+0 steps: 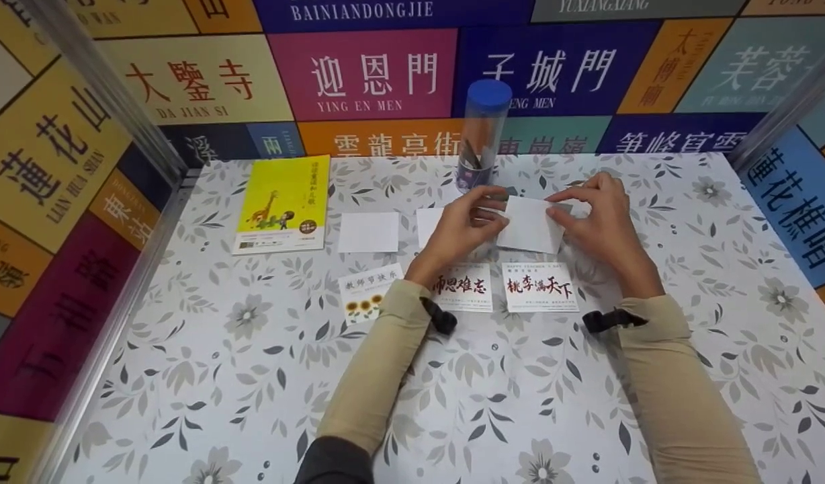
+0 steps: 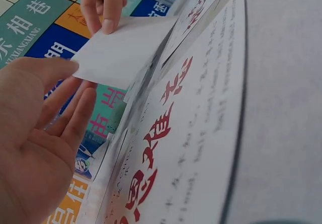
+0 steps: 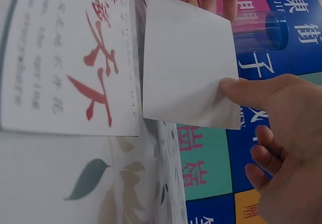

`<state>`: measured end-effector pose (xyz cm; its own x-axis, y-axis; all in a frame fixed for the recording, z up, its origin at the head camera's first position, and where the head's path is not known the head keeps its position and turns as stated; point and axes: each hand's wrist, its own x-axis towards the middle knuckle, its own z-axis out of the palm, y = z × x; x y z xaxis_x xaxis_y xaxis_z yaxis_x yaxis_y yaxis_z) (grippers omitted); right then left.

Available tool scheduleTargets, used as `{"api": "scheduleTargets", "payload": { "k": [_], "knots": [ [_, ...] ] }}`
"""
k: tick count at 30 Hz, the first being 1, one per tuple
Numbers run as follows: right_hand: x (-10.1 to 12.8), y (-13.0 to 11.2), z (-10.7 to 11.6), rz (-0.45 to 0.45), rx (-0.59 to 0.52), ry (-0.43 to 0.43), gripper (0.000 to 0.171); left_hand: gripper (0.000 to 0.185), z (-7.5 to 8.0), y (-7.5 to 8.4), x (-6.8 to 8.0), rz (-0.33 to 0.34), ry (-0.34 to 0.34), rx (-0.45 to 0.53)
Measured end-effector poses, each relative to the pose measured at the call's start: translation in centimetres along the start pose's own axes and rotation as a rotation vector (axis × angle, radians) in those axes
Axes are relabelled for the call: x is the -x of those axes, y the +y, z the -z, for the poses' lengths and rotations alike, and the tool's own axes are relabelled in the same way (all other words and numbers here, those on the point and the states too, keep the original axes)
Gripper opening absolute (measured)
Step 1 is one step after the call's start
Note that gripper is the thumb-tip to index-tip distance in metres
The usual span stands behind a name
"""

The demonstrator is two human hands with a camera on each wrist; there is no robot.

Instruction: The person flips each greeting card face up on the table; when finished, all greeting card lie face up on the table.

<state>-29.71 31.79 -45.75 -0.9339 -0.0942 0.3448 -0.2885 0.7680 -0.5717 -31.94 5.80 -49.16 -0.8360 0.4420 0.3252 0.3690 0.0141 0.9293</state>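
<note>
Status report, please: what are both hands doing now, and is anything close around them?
Left hand and right hand both pinch white envelope, lifted off table. Three printed cards lie just below. Blue-capped tube stands close behind.

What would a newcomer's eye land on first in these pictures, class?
First, the two hands at the table's middle: the left hand and right hand pinch a blank white card between them. Next, the yellow book lying at the far left, and the blue-capped clear tube standing just behind the hands.
</note>
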Motion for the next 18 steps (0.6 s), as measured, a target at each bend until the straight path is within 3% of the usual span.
{"api": "scheduleTargets", "payload": {
  "k": [6, 11, 14, 18],
  "knots": [
    [0.1, -0.9, 0.2, -0.058, -0.045, -0.094, 0.024, 0.038, -0.2, 2.0, 0.5, -0.007, 0.074, 0.025],
    [0.0, -2.7, 0.1, -0.005, -0.104, -0.182, 0.044, 0.034, -0.2, 3.1, 0.5, -0.048, 0.149, -0.018],
    [0.1, -4.2, -0.1, 0.02, -0.132, -0.25, 0.063, 0.034, -0.3, 3.5, 0.4, -0.114, 0.155, 0.011],
    [0.4, -5.9, -0.4, 0.042, -0.212, -0.331, 0.081, 0.031, -0.8, 4.1, 0.4, -0.18, 0.106, 0.108]
  ]
}}
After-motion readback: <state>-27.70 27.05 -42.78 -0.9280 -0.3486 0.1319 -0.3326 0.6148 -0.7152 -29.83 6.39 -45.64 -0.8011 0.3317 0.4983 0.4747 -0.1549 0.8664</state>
